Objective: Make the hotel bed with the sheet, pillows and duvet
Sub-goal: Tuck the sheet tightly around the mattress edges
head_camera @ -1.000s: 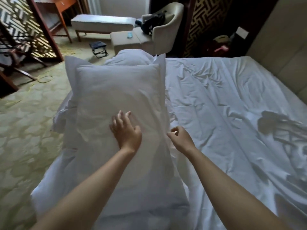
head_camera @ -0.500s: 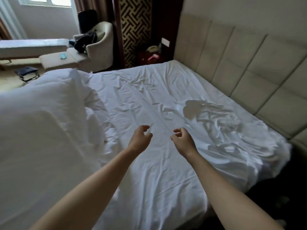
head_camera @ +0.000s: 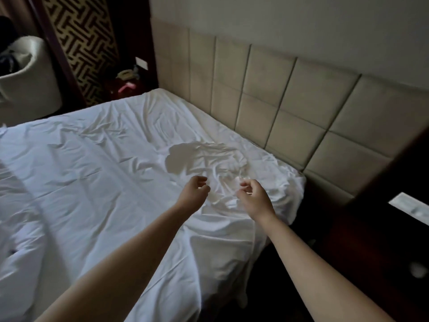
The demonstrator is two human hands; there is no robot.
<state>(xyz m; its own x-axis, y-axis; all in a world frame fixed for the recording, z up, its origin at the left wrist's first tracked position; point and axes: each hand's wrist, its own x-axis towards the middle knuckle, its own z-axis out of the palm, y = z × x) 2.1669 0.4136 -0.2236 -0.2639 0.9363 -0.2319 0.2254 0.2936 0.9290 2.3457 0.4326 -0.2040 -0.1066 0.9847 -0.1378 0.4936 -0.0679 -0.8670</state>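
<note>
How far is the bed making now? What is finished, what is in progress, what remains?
Done: the white sheet covers the mattress. In hand: nothing is held; the left hand and right hand hover, fingers loosely curled, above the creased patch near the headboard, so smoothing seems next. Left: no pillow stands at the headboard, and no duvet is spread where the view reaches.

sheet (head_camera: 97,173): white | headboard (head_camera: 290,96): beige squares | screen (head_camera: 86,40): dark-gold maze pattern, perhaps fretwork
</note>
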